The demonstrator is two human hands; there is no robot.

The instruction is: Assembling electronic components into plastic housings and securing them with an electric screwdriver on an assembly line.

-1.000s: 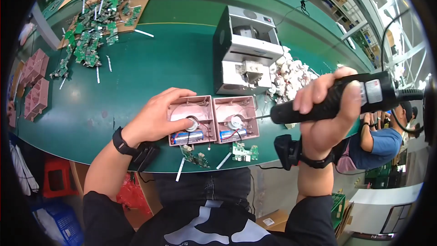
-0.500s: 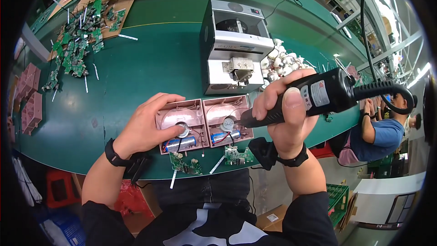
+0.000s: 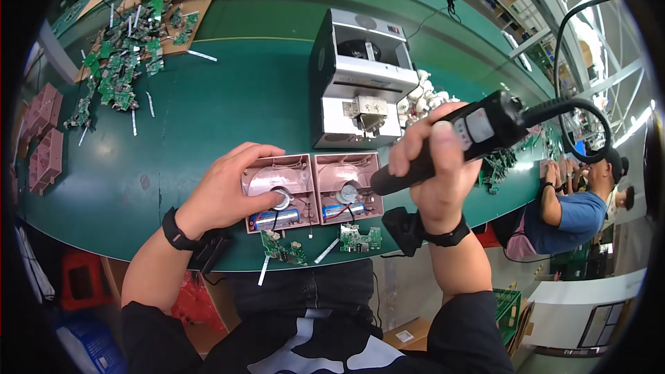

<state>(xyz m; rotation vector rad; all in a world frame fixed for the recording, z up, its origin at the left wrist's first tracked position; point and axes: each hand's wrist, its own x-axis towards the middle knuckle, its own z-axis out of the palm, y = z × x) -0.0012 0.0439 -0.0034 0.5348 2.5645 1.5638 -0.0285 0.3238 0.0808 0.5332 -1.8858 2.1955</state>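
Two pink plastic housings lie side by side near the table's front edge: a left housing [image 3: 299, 177] and a right housing [image 3: 339, 174]. Each holds a blue cylindrical battery [image 3: 278, 219] and wires. My left hand [image 3: 223, 192] grips the left housing, its thumb on a round silver part [image 3: 282, 201] inside. In my right hand [image 3: 438, 170] is a corded black electric screwdriver [image 3: 478, 128], slanting down-left. Its tip reaches the round silver part [image 3: 348, 194] in the right housing; contact is unclear. Below the housings lie two green circuit boards, a left board [image 3: 282, 248] and a right board [image 3: 360, 238].
A grey and black machine [image 3: 367, 90] stands behind the housings, with a pile of white parts [image 3: 424, 100] at its right. Many green boards [image 3: 125, 66] are heaped at far left, near more pink housings [image 3: 46, 156]. A co-worker [image 3: 571, 211] sits at right; the screwdriver cable [image 3: 601, 114] loops above.
The view has shifted slightly. My right hand and the screwdriver have moved slightly, the tool's tip still at the right housing. My left hand keeps its grip.
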